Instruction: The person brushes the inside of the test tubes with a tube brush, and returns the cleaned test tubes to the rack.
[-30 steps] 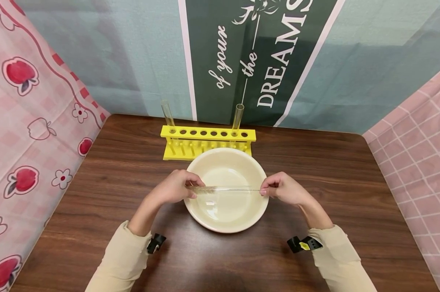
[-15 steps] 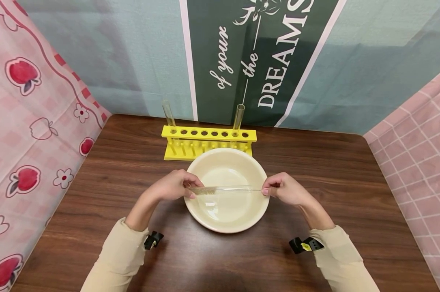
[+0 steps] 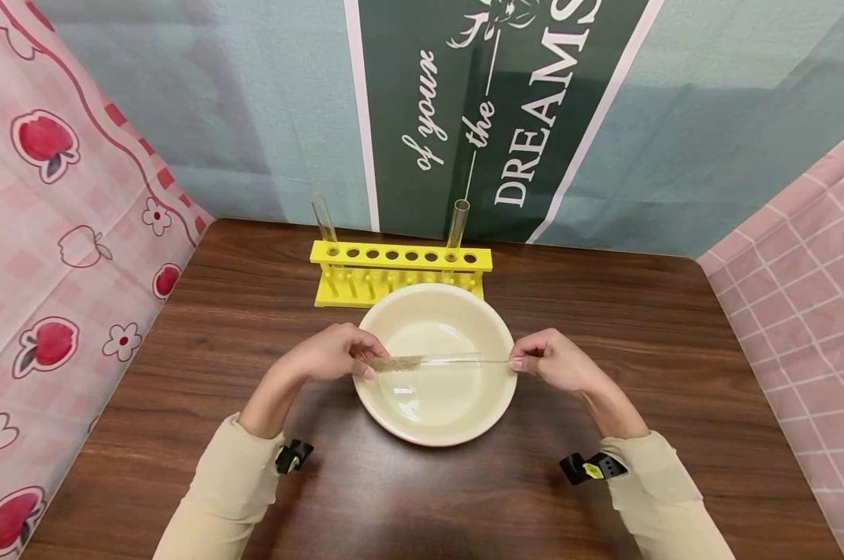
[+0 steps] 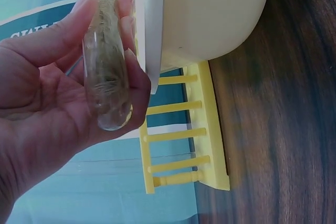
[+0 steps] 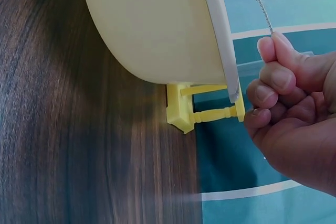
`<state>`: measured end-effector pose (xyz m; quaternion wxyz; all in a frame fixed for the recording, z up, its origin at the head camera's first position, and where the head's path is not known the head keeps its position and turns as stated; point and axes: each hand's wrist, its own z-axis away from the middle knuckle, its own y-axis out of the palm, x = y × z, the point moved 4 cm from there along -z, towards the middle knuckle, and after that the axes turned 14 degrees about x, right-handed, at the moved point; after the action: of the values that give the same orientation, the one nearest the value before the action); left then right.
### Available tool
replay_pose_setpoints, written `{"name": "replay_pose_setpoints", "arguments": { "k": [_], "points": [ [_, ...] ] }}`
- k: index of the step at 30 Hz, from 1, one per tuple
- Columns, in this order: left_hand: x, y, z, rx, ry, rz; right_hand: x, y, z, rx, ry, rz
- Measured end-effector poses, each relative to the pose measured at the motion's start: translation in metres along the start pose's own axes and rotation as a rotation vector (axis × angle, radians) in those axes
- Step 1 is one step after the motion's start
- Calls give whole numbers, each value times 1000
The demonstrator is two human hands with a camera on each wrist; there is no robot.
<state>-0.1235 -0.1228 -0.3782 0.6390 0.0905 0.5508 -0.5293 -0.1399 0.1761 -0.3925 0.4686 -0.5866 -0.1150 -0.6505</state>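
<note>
Over a cream basin [image 3: 436, 426], my left hand [image 3: 332, 355] grips the closed, rounded end of a clear glass test tube [image 3: 457, 358]. The tube lies nearly level, its mouth toward the right. Inside, near the left fingers, show the pale bristles of a test tube brush [image 3: 406, 363]. My right hand [image 3: 558, 364] pinches the end of the brush's twisted wire handle [image 5: 264, 13] between thumb and forefinger, just beyond the tube's mouth. In the left wrist view, bristles fill the tube's rounded end [image 4: 107, 90], which rests across the fingers.
Behind the basin stands a yellow test tube rack [image 3: 400, 255], partly hidden by the basin's rim. Two upright test tubes sit in it, one left [image 3: 323, 219] and one right [image 3: 457, 225]. Fabric hangs behind and beside the brown wooden table [image 3: 618, 311].
My right hand has shifted slightly to the right with the wire handle, and a little more wire shows outside the tube's mouth. The left hand stays almost where it was.
</note>
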Motion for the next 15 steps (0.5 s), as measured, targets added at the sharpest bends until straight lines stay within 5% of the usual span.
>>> {"name": "replay_pose_setpoints", "arguments": {
  "k": [15],
  "points": [
    [15, -7, 16, 0, 22, 131, -21, -20, 19, -55, 27, 27]
  ]
}}
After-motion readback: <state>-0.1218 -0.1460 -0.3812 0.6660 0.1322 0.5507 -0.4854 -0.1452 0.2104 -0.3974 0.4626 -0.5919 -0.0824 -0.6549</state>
